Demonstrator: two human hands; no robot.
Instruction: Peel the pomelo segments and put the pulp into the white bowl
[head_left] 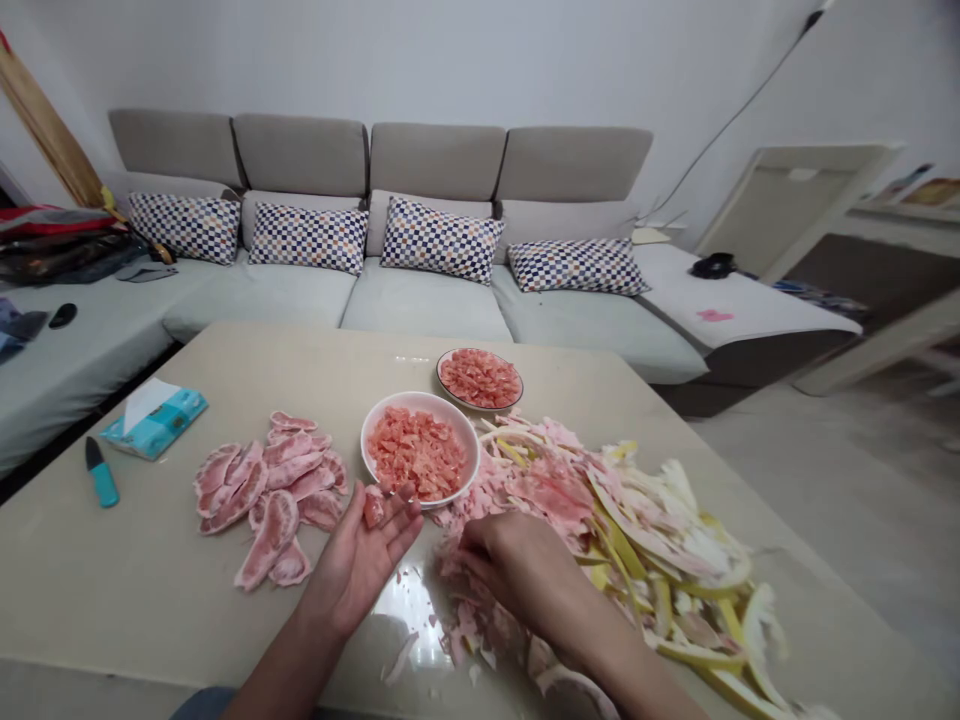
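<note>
My left hand (pixel 367 545) is turned palm up just in front of a white bowl (pixel 365 447), holding a small peeled pomelo piece (pixel 374 507) between thumb and fingers. Loose pink pomelo flesh (pixel 416 450) fills much of that bowl. My right hand (pixel 517 560) is closed, knuckles up, over the near left edge of a heap of pink membrane scraps (pixel 551 490); its fingertips are hidden, and I cannot make out what they hold. To the left lie several pomelo segments (pixel 274 530) with their pale skins on.
Behind the bowl stands a dark-rimmed plate (pixel 442 385) of pomelo flesh. Yellow-green peel (pixel 697 655) spreads along the table's right side. A turquoise-handled knife (pixel 103 483) and a tissue pack (pixel 161 425) lie at left. A sofa (pixel 420 300) borders the far side of the table (pixel 247 355).
</note>
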